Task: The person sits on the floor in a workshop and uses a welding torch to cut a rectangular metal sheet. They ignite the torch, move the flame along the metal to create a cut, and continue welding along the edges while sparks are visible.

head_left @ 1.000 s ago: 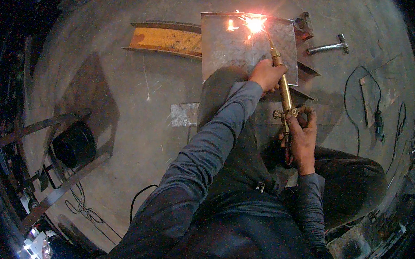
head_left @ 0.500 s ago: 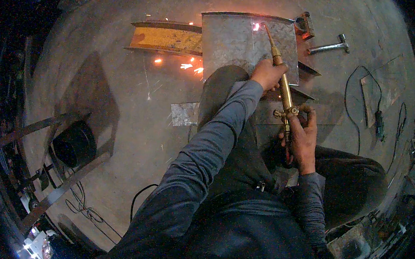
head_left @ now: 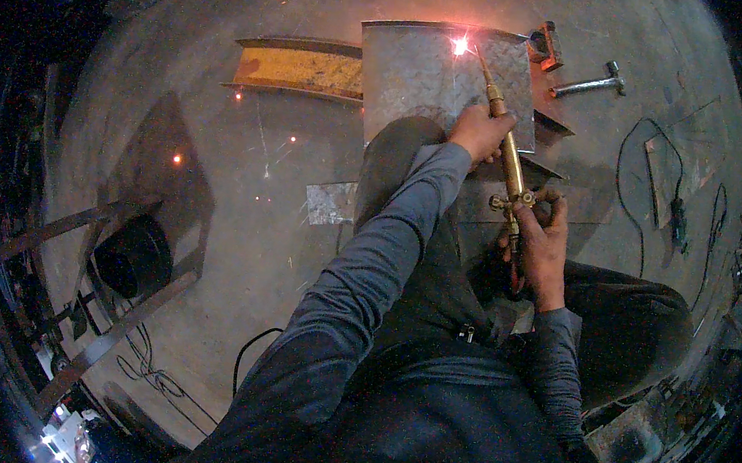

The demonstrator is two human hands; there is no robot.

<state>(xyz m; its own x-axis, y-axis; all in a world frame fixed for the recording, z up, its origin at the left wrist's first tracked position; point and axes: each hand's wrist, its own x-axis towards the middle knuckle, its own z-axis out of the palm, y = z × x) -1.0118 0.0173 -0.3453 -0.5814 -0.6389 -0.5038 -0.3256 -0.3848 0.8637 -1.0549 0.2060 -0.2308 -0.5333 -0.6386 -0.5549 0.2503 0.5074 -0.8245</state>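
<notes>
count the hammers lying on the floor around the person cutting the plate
1. The hammer lies on the concrete floor at the upper right, just past the checkered steel plate that the cutting torch is working on. Dark edges and the person's body could hide others.

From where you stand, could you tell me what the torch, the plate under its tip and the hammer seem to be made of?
Torch: likely brass, going by its shiny yellow-gold tube and valve fittings.
Plate: probably steel tread plate, dull grey with a raised diamond pattern and a bright spark where the tip meets it.
Hammer: all metal by the look, grey head and handle with a faint sheen; the exact metal is unclear.
</notes>
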